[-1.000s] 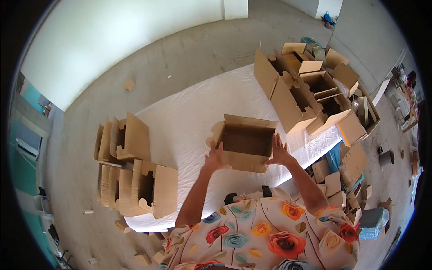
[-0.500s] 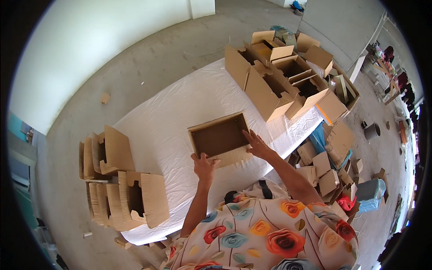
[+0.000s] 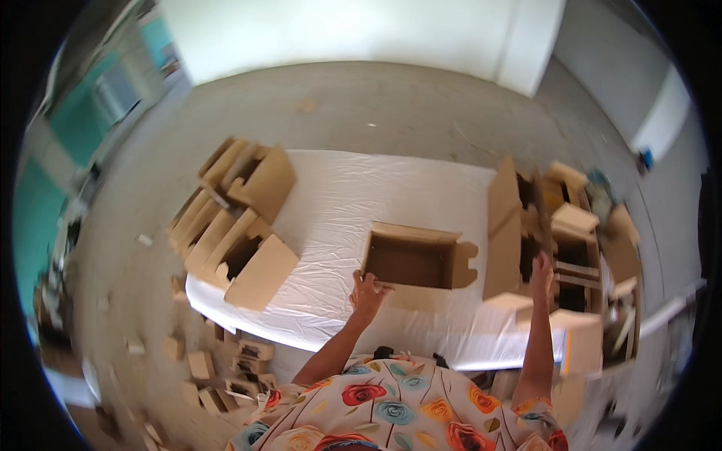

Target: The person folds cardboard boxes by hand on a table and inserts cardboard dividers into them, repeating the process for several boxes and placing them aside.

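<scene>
An open cardboard box (image 3: 410, 259) lies on the white-covered table in front of me, its hollow facing up. A notched flap (image 3: 465, 264) sticks out from its right side, and another lies toward me. My left hand (image 3: 367, 292) grips the box's near left corner, thumb over the near edge. Reaching out to the right, my right hand (image 3: 541, 272) is at a group of open brown boxes (image 3: 504, 229). Motion smears its fingers, so whether it touches or holds one cannot be made out.
Several more open boxes (image 3: 259, 278) stand in two rows at the table's left end. The table's white cover (image 3: 338, 195) is wrinkled. Small cardboard pieces (image 3: 201, 365) are strewn on the floor at the near left. A white wall (image 3: 361, 37) rises beyond the floor.
My right hand has left the box and moved right to the grouped boxes. The box's right flap now stands outward. My left hand stays at its corner; the view has turned.
</scene>
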Action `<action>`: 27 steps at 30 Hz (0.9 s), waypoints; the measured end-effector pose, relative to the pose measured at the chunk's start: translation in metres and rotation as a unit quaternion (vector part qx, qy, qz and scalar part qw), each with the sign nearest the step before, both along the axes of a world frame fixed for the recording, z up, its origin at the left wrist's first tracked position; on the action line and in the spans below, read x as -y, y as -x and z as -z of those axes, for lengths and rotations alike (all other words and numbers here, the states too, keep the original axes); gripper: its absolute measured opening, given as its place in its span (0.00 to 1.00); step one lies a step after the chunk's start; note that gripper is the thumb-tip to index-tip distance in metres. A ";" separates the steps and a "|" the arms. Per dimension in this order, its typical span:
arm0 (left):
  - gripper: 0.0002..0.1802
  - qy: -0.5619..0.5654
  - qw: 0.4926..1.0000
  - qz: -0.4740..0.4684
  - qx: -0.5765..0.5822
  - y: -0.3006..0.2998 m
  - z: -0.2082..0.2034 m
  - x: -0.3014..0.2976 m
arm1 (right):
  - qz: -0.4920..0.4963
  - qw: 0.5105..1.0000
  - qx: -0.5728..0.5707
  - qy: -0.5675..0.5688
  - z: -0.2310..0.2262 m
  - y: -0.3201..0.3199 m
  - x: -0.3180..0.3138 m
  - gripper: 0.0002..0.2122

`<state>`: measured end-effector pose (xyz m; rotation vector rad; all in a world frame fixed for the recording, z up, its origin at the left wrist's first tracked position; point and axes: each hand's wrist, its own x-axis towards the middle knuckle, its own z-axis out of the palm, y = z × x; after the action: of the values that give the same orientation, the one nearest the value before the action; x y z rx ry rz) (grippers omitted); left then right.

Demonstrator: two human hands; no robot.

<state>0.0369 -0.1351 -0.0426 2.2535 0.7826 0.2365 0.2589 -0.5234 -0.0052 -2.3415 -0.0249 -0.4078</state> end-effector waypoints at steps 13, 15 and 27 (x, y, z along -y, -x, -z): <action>0.28 -0.009 0.988 -0.155 -0.013 0.028 0.000 0.059 | -0.168 0.874 -0.441 0.120 0.139 -0.117 0.047 0.23; 0.30 -0.029 0.988 -0.152 -0.008 0.037 0.012 0.062 | -0.178 0.870 -0.444 0.118 0.145 -0.119 0.033 0.24; 0.44 -0.045 0.986 -0.163 0.001 0.038 0.035 0.064 | -0.223 0.898 -0.376 0.050 0.107 -0.150 0.004 0.30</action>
<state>-0.0016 -0.1994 -0.0779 2.1977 1.1611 0.4346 0.4085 -0.5276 -0.1120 -2.3484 -0.2111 0.7442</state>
